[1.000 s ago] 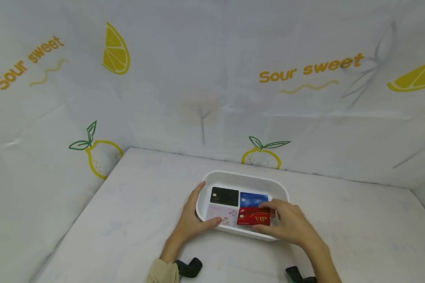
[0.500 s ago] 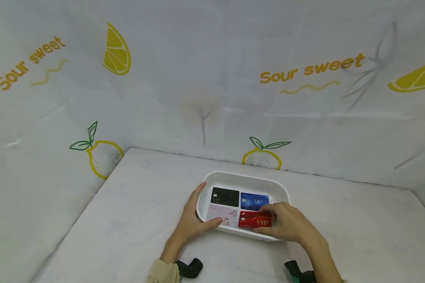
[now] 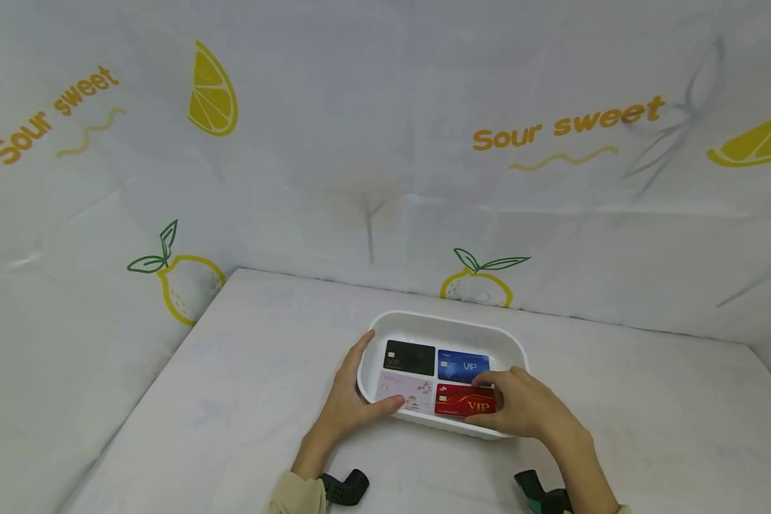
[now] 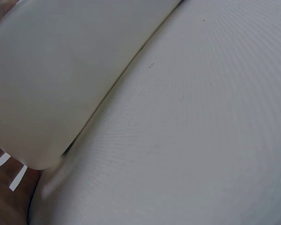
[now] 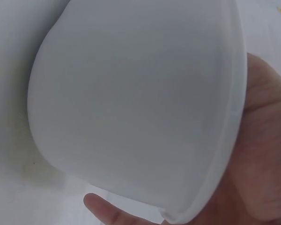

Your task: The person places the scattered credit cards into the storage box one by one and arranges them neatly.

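Note:
A white plastic tray (image 3: 437,318) holds black (image 3: 409,358), blue (image 3: 457,363), pink (image 3: 405,387) and red (image 3: 457,400) cards, laid flat in two rows of two. My left hand (image 3: 345,400) grips the tray's left end, with the thumb over the front rim. Over the right end reaches my right hand (image 3: 527,407); its fingers and thumb pinch the red card at its right side, covering that end. The right wrist view is mostly the tray's outer end wall (image 5: 131,93), with the palm (image 5: 262,154) beyond the rim. The left wrist view shows the tray's side.
The tray stands on a white-covered table (image 3: 231,371). Behind it rises a white cloth wall (image 3: 308,143) printed with lemons and lettering. A black device sits at the left wrist (image 3: 347,488) and another dark device (image 3: 542,492) at the right.
The red card has slid toward the front and slightly right with my right hand, so more of the blue card shows. The left hand has stayed on the tray.

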Motion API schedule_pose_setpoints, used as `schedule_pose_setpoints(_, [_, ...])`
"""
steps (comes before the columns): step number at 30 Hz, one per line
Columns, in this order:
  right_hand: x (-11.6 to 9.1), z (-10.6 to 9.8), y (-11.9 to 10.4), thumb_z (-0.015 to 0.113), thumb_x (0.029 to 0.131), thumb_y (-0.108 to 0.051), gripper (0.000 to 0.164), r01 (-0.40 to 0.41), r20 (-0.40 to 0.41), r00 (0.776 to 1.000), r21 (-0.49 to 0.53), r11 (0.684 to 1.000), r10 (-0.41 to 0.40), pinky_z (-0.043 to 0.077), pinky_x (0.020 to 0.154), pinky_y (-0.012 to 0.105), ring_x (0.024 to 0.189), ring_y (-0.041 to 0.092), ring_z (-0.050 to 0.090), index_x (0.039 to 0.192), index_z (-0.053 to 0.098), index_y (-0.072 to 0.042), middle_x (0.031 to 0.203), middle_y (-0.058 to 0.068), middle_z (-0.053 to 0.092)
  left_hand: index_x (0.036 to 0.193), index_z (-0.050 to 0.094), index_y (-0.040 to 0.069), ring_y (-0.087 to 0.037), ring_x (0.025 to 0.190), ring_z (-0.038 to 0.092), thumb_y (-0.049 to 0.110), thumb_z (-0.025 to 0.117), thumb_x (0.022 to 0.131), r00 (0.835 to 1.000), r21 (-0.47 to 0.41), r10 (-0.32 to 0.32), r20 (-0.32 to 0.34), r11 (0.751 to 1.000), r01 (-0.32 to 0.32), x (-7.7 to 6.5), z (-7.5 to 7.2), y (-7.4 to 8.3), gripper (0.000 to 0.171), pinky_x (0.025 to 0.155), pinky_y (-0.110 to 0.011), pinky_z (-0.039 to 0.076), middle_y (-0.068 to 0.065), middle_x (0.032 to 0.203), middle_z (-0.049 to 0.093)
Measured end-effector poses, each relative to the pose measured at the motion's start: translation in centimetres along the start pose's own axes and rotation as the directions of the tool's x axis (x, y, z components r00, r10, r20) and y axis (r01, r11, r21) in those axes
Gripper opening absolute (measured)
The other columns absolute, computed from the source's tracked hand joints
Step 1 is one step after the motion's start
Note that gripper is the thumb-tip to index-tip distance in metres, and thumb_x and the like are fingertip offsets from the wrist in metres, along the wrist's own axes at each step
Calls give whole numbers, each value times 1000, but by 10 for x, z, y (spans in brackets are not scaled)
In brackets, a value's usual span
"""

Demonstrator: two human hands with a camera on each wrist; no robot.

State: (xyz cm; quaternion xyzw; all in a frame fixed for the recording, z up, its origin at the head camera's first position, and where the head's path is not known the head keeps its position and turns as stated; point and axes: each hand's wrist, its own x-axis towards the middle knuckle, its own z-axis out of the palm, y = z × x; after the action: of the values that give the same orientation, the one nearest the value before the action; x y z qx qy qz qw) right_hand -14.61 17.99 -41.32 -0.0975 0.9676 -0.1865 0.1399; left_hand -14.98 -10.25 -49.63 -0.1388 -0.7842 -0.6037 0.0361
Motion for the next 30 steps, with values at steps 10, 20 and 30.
schedule_pose_setpoints(10, [1,-1,-2,92,69,-38,53,-15,16,1000,-12,1000,15,59,77,41,86,17,53,113,75,-14,86,2,63,161,28,12,-26,125,55,27,89,70,1000,8,2,-3,1000,-2,0,0,0,111,104,-33,49,-14,157,45])
schedule_pose_setpoints(20, [2,2,-3,94,67,-35,55,-14,-25,1000,-45,999,13,59,79,44,88,17,54,113,75,-13,86,2,63,161,28,12,-27,125,55,28,89,70,1000,21,13,-7,1000,-13,1,0,2,111,104,-34,48,-15,157,45])
schedule_pose_setpoints(30, [2,5,-4,92,70,-36,55,-23,-45,999,-24,999,22,54,68,33,83,16,51,117,75,-14,81,0,60,161,28,11,-28,124,55,28,89,70,1000,22,27,-9,999,-27,0,1,0,111,104,-33,48,-16,156,46])
